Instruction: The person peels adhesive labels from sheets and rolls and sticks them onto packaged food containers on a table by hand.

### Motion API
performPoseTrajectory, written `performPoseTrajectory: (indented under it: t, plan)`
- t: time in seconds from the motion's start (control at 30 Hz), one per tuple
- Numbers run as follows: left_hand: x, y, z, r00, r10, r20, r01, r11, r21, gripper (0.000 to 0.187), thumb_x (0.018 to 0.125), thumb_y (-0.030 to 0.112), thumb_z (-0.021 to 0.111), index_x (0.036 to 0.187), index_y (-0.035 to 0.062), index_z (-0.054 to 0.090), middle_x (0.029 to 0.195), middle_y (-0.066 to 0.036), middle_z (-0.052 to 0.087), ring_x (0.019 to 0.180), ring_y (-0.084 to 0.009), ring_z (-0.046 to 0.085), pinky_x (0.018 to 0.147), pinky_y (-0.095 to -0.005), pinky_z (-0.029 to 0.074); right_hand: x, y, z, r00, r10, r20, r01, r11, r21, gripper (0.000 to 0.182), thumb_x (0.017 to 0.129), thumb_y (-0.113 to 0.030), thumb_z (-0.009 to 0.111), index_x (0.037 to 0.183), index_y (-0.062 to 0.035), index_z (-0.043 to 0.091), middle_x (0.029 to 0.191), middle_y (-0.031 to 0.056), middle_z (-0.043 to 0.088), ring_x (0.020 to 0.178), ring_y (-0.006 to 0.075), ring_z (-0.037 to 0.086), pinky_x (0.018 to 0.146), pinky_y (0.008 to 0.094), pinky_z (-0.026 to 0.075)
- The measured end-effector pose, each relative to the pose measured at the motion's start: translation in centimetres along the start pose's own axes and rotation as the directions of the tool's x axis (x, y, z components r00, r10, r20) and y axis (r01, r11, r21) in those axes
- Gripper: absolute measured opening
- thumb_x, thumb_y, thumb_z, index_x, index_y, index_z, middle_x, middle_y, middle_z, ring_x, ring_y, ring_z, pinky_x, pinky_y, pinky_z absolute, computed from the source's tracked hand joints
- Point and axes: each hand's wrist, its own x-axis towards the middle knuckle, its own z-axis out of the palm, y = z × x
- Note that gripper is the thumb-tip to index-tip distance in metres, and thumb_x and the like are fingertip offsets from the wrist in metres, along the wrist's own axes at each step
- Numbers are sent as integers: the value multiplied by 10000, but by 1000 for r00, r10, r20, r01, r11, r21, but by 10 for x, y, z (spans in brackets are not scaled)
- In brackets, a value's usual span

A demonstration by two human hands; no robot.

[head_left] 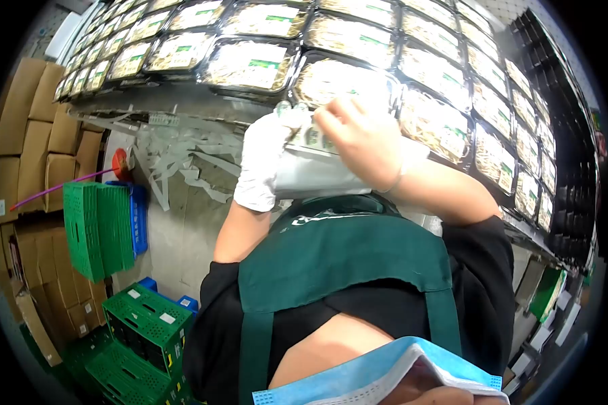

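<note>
My left hand, in a white glove, grips a strip of labels with green print at the table's front edge. The strip's pale backing hangs down in front of my apron. My bare right hand is over the strip's right part, fingers bent together; what they hold, if anything, is hidden. Just beyond my hands sits a black tray of pale, stringy food under clear film. Another packed tray, with a white and green label, is to its left.
Rows of similar labelled trays cover the table. Stacked black trays line the right side. Cardboard boxes, green crates and a blue crate stand at left. Discarded label strips hang or lie below the table's edge.
</note>
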Motion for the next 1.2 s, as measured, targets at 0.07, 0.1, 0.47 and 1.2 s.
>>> performPoseTrajectory:
  t: [0.07, 0.1, 0.47, 1.2]
  plan:
    - [5, -7, -5, 1000, -13, 28, 12, 1000, 9, 177, 765, 90, 524, 887, -14, 601, 796, -39, 597, 700, -98, 540, 631, -214, 432, -6, 2, 3, 998, -55, -18, 54, 998, -39, 152, 657, -100, 527, 807, -79, 512, 782, 26, 482, 750, 164, 517, 580, 288, 444]
    - [7, -10, -8, 999, -36, 40, 36, 999, -1, 186, 774, 87, 513, 908, -14, 594, 809, -47, 597, 707, -104, 545, 642, -216, 436, -8, 5, 2, 993, -118, -29, 116, 991, -63, 169, 659, -94, 535, 825, -78, 514, 790, 19, 484, 734, 153, 517, 552, 269, 440]
    - [-16, -34, -1, 977, -43, -210, -46, 916, -398, 165, 766, 23, 549, 914, -47, 526, 927, -92, 558, 836, -149, 550, 734, -255, 460, 18, 325, 12, 807, 585, 76, -462, 546, 699, 670, 703, 9, 580, 1287, -105, 272, 1258, 151, 329, 1090, 235, 447, 828, 295, 440]
    - [-40, -37, -32, 961, 8, -276, -73, 971, -226, 191, 780, 80, 574, 931, -32, 546, 891, -67, 569, 774, -135, 557, 679, -262, 458, -39, 247, 26, 830, 557, 24, -551, 813, 188, 569, 724, -69, 560, 1230, -47, 301, 1129, 173, 442, 923, 238, 536, 758, 314, 450]
